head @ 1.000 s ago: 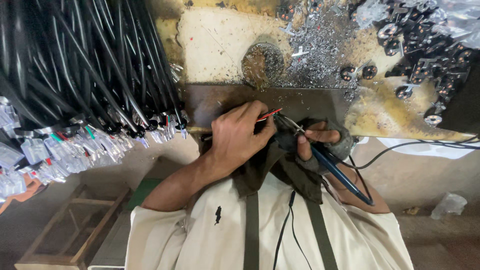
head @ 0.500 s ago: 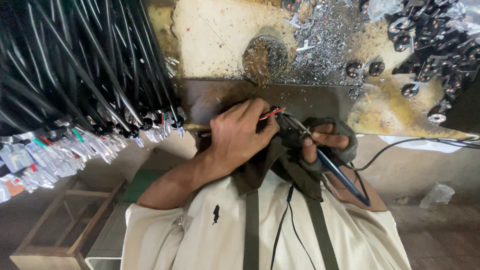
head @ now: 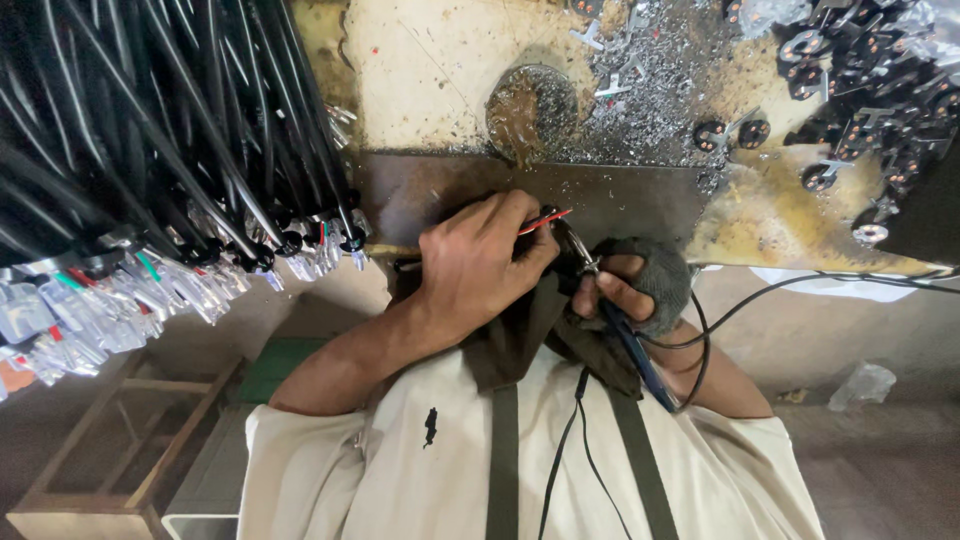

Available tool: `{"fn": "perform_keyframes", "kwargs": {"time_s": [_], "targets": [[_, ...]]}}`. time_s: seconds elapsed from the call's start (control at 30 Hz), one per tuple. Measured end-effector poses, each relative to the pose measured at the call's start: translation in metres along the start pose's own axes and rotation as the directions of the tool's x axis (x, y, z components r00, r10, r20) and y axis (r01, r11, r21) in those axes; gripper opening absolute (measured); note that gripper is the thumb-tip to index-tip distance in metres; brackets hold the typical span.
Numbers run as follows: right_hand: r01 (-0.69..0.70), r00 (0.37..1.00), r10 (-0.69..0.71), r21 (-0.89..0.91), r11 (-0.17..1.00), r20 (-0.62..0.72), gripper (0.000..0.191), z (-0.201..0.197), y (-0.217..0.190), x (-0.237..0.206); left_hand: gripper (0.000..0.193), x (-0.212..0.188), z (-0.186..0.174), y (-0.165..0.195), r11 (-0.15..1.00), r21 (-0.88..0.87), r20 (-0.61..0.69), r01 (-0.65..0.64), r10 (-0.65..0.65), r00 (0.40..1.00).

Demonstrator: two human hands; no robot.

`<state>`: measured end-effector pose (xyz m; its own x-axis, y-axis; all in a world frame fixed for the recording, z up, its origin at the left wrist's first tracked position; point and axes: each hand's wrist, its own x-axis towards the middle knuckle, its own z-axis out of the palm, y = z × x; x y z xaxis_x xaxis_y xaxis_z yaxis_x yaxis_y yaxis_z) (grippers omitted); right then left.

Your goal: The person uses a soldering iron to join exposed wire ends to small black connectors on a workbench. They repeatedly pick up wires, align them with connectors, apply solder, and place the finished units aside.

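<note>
While both hands stay put, left fingers (head: 520, 240) still pinch the red wire (head: 545, 220), right fingers (head: 610, 290) the soldering iron (head: 630, 350).

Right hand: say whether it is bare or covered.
Covered. The right hand wears a grey fingerless glove; only its fingertips show bare, gripping the blue-handled tool.

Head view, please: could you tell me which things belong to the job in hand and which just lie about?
In hand:
left hand pinching thin red wire
gloved right hand holding blue-handled soldering iron

Lying about:
bundle of black cables
black round metal parts
grey metal shavings
</note>
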<state>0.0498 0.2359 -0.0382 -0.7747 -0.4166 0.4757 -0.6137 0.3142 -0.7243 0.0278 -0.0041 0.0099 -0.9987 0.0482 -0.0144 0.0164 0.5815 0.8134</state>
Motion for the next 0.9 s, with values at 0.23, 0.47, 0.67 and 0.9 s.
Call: {"fn": "perform_keyframes", "kwargs": {"time_s": [0.23,0.47,0.67,0.9], "targets": [[-0.205,0.974,0.212,0.09,0.975,-0.084,0.025,0.002,-0.017,0.008,0.017,0.001,-0.001,0.001,1.0,-0.007,-0.007,0.006,-0.006,1.0],[-0.263,0.959,0.273,0.123,0.957,-0.072,0.026,-0.003,-0.017,-0.002,0.017,0.001,0.002,0.001,1.0,0.017,-0.034,-0.003,0.004,0.999],[-0.175,0.966,0.161,-0.053,0.983,-0.202,0.036,0.01,-0.006,-0.008,0.017,0.002,0.003,-0.001,1.0,0.006,-0.02,0.008,-0.008,1.0],[-0.368,0.927,0.341,0.199,0.908,0.158,0.035,-0.01,-0.002,0.022,0.02,0.0,0.004,-0.004,1.0,0.006,-0.013,0.003,-0.003,1.0]]}}
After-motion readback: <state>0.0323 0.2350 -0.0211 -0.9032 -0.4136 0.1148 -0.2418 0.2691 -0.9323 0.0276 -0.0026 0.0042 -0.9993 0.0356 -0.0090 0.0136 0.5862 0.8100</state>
